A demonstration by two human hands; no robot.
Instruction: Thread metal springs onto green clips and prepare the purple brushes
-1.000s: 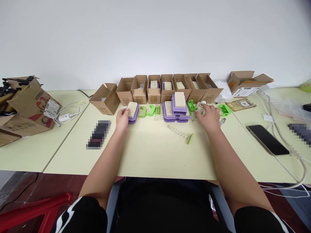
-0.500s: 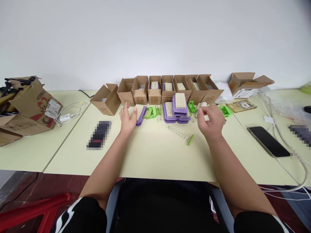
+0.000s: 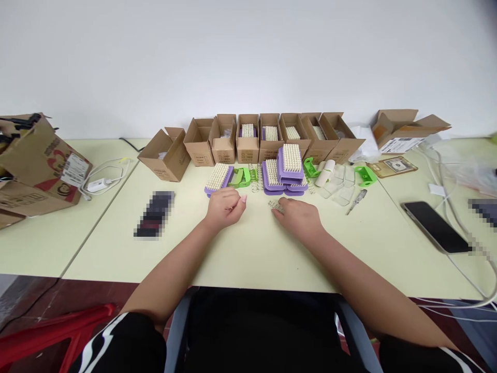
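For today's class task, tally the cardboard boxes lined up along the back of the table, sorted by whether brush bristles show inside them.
Boxes with brush bristles showing: 4
Boxes with no bristles showing: 4
Total: 8

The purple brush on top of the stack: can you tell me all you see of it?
This brush has a purple, plastic-looking block and a dense rectangle of cream bristles pointing up. It lies on the lower purple brushes. The right hand is close in front but does not touch it.
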